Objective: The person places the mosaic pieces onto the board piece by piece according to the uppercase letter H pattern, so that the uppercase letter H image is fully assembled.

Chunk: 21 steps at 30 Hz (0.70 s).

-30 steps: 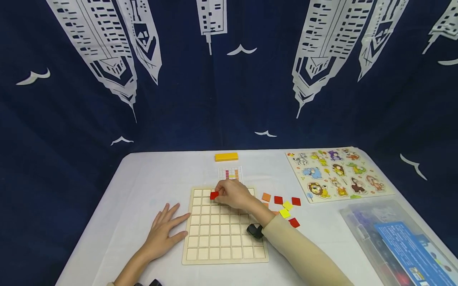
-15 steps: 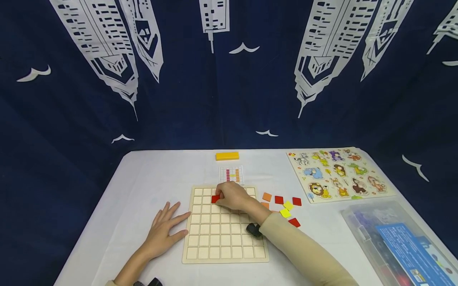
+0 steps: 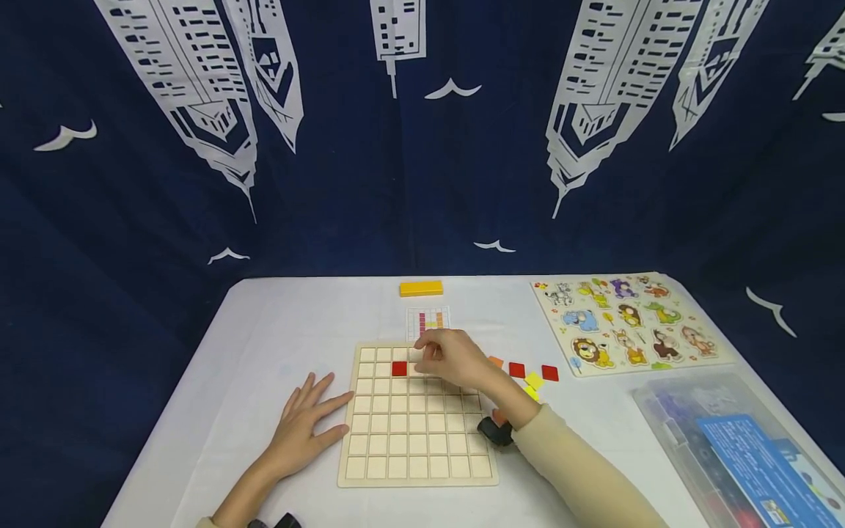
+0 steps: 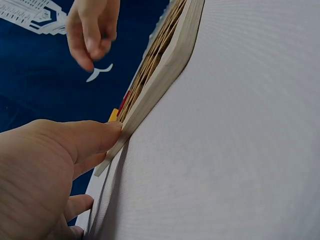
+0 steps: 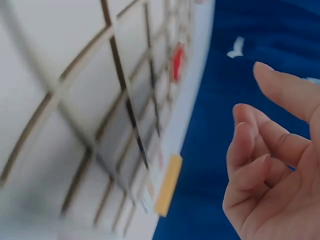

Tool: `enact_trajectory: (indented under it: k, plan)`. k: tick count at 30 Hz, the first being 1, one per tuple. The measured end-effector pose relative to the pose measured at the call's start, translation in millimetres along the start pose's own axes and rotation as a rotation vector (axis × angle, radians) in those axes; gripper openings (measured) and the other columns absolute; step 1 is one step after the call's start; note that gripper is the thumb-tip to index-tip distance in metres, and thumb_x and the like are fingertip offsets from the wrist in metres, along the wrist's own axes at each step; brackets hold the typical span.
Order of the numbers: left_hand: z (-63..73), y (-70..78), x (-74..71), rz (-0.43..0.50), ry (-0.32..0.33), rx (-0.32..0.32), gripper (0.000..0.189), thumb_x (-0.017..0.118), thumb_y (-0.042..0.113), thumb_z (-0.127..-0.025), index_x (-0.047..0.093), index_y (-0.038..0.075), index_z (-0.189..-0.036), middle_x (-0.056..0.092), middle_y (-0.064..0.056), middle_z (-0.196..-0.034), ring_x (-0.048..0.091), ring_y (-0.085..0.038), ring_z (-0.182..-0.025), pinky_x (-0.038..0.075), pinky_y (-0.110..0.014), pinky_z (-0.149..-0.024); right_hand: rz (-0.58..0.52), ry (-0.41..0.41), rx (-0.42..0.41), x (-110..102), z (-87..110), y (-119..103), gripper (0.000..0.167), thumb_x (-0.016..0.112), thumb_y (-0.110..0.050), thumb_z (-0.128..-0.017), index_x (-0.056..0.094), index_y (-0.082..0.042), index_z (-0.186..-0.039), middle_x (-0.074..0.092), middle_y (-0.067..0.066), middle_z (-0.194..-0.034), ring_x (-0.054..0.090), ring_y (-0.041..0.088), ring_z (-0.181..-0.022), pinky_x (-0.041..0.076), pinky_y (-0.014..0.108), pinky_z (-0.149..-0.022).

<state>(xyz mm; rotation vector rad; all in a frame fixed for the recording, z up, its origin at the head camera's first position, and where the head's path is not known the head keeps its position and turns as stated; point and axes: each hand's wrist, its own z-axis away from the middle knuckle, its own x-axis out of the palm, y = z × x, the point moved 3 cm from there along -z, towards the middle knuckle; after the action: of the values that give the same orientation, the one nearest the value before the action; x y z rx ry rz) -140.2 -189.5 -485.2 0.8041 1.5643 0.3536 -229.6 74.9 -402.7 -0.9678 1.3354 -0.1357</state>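
A red square tile (image 3: 399, 369) lies in a cell near the far edge of the wooden grid board (image 3: 386, 466); the right wrist view shows the same red tile (image 5: 177, 62). My right hand (image 3: 452, 358) hovers above the board just right of that tile, holding nothing. In the right wrist view its thumb and index finger stand apart and the other fingers are loosely bent. My left hand (image 3: 305, 424) rests with spread fingers on the table, its fingertips touching the board's left edge. The left wrist view shows the left hand (image 4: 55, 165) against the board's side.
Loose red tiles (image 3: 550, 373), yellow tiles (image 3: 534, 380) and orange ones lie right of the board, partly behind the right arm. Beyond the board are a pattern card (image 3: 428, 320) and a yellow block (image 3: 421, 289). An animal puzzle (image 3: 634, 323) and a clear plastic box (image 3: 680, 425) stand at right.
The right hand has pressed the red tile into its cell, let go of it, and moved off to the right. The left hand has stayed in place.
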Motion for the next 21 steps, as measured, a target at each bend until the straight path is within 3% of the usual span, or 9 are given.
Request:
enact_trajectory:
  k: [4, 10, 16, 21]
  plan:
    - [0.2, 1.4, -1.3, 0.006, -0.002, 0.001, 0.049, 0.073, 0.032, -0.084, 0.065, 0.016, -0.129, 0.034, -0.022, -0.155, 0.010, -0.050, -0.147, 0.003, -0.069, -0.113, -0.115, 0.101, 0.001, -27.8, 31.8, 13.9, 0.029, 0.076, -0.013, -0.084, 0.067, -0.002, -0.109, 0.062, -0.002, -0.081, 0.053, 0.011, -0.071, 0.046, 0.022, -0.061]
    - [0.2, 1.4, -2.5, 0.024, -0.011, -0.011, 0.047, 0.073, 0.031, -0.085, 0.065, 0.016, -0.129, 0.033, -0.023, -0.155, 0.009, -0.051, -0.146, 0.002, -0.069, -0.113, -0.134, 0.226, 0.108, -58.7, 83.9, 51.8, 0.028, 0.075, -0.008, -0.085, 0.066, -0.004, -0.111, 0.061, 0.000, -0.081, 0.053, 0.010, -0.070, 0.045, 0.021, -0.058]
    - [0.2, 0.1, -1.9, 0.024, -0.011, -0.013, 0.048, 0.074, 0.029, -0.084, 0.065, 0.015, -0.129, 0.033, -0.023, -0.155, 0.008, -0.051, -0.147, 0.002, -0.069, -0.113, -0.169, 0.262, 0.225, -75.2, 125.9, 80.2, 0.033, 0.074, -0.009, -0.086, 0.064, 0.000, -0.115, 0.060, 0.007, -0.087, 0.054, 0.013, -0.074, 0.048, 0.022, -0.062]
    - [0.0, -0.1, -0.9, 0.027, -0.010, -0.005, 0.048, 0.074, 0.030, -0.084, 0.065, 0.015, -0.130, 0.033, -0.023, -0.155, 0.008, -0.051, -0.147, 0.002, -0.070, -0.113, -0.200, 0.268, 0.283, -79.0, 149.0, 97.1, 0.036, 0.074, -0.010, -0.086, 0.062, 0.002, -0.118, 0.059, 0.009, -0.091, 0.055, 0.011, -0.075, 0.050, 0.022, -0.064]
